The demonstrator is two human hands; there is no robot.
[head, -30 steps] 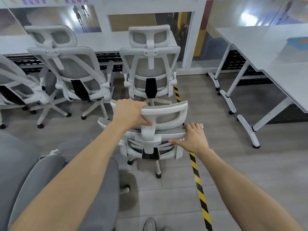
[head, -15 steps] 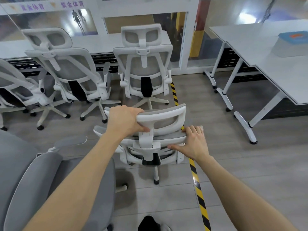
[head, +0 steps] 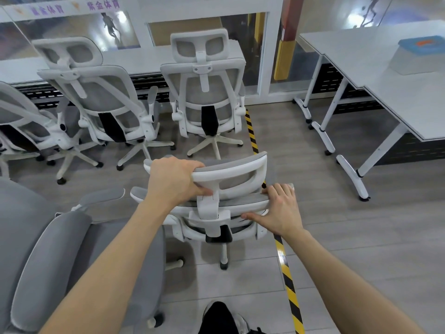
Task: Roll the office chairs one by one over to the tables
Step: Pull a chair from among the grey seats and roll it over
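The held office chair (head: 216, 201) stands on the grey floor beside the yellow-and-black floor tape (head: 287, 280), its back toward the person, with the tables (head: 375, 75) off to the right and well apart from it. It looks like a light plastic-and-mesh frame on castors that should roll easily but may swivel, so the stiff headrest and the top of the backrest seem the sound places to take hold. The left hand (head: 172, 180) grips the headrest, fingers curled over its top edge; the right hand (head: 280, 209) clasps the backrest's right upper corner between fingers and thumb. Compared with a second ago, the parked chairs (head: 204, 92) ahead sit higher and farther off, and more table shows on the right.
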